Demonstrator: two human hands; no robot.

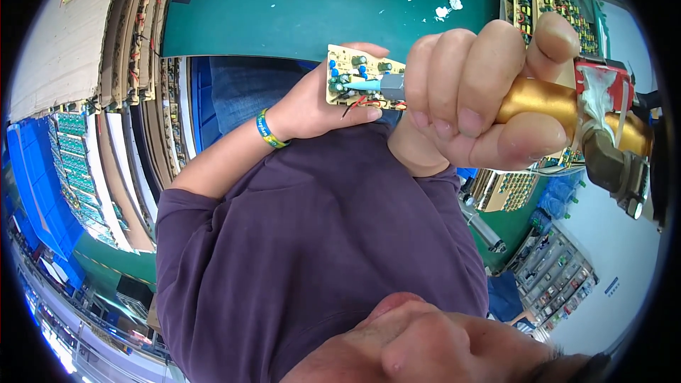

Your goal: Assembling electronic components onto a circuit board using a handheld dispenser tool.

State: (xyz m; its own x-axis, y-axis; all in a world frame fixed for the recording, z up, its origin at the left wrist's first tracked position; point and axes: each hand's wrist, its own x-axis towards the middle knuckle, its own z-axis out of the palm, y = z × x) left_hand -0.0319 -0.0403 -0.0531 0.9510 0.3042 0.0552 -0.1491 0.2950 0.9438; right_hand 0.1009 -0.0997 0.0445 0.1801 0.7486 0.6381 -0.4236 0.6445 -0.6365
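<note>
My left hand (312, 103) grips a small tan circuit board (345, 64) by its edges, with the thumb along the near side and fingers behind it. The board carries blue and dark green round parts and red and black wires. My right hand (472, 89) is wrapped round a gold-barrelled glue gun (543, 99), whose red rear part bears whitish residue. A pale blue nozzle (365, 86) points left from the fist, its tip over the board's parts. Whether the tip touches them I cannot tell. The right fist hides the board's right end.
A green worktop (298, 3) with white scraps (448, 9) lies beyond my hands. Cardboard layers (117, 50) with boards are stacked at left, and more circuit boards (550, 0) stand at far right. Blue bins (42, 184) are at lower left.
</note>
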